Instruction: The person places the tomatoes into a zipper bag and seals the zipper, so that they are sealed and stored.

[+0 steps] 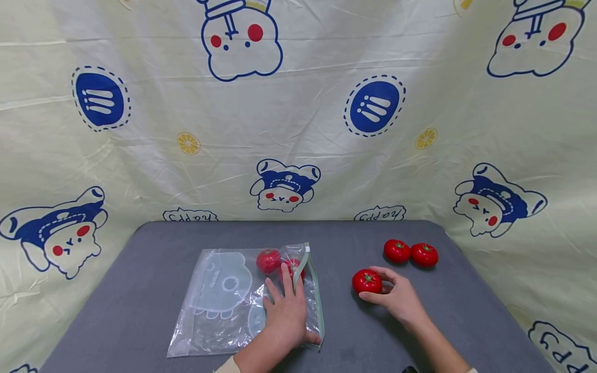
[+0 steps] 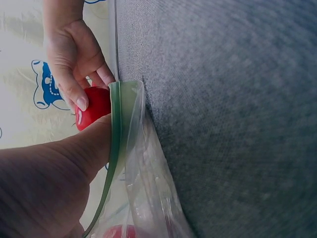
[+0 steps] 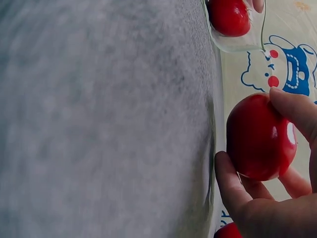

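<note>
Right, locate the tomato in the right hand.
In the head view, that tomato is right of centre, between the plastic bag on its left and two more tomatoes to its upper right.

Left grip (image 1: 286, 317): one bare hand, back uppermost, fingers straight and spread forward, thumb out to the right; left forearm (image 1: 264, 351) slanting in from below. Right grip (image 1: 402, 299): one bare hand, fingers and thumb curved in a hold; right forearm (image 1: 436, 339) bare, entering lower right.
</note>
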A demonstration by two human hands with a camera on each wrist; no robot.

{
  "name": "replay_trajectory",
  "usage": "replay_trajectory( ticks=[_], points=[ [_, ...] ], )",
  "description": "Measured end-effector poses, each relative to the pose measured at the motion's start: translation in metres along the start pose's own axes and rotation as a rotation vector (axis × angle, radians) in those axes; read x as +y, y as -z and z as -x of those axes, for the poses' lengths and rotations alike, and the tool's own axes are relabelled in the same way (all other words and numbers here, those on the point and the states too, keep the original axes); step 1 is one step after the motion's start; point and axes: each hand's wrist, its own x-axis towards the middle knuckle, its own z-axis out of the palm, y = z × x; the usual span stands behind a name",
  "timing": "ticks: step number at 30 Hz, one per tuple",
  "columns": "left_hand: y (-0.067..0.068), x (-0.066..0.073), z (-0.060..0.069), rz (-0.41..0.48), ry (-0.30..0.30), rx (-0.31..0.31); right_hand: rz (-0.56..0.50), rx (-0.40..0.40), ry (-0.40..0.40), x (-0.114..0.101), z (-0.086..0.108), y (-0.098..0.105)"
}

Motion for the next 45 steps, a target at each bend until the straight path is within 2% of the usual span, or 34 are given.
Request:
replay_trajectory(
  ticks=[5, 18, 28, 36, 45],
  points=[
    [0.0, 0.001, -0.001, -0.004, 0.004, -0.012, -0.016, -0.013, 0.032, -0.001, -0.001, -0.005],
    [0.001, 0.001, -0.002, -0.01, -0.003, -0.011, -0.069, -0.04, -0.006, -0.012, -0.005, -0.019],
    [0.001, 0.002, -0.002, -0.016, 0.008, -0.017, -0.108, -0.055, 0.023, -0.018, -0.004, -0.029],
    [0.001, 0.001, 0.0, -0.016, 0.016, 0.012, -0.167, -0.086, 0.055, -0.02, -0.007, -0.036],
    [0.0, 0.002, -0.003, -0.025, 0.033, -0.011, -0.208, -0.116, 0.073, -0.021, -0.01, -0.042]
  ],
)
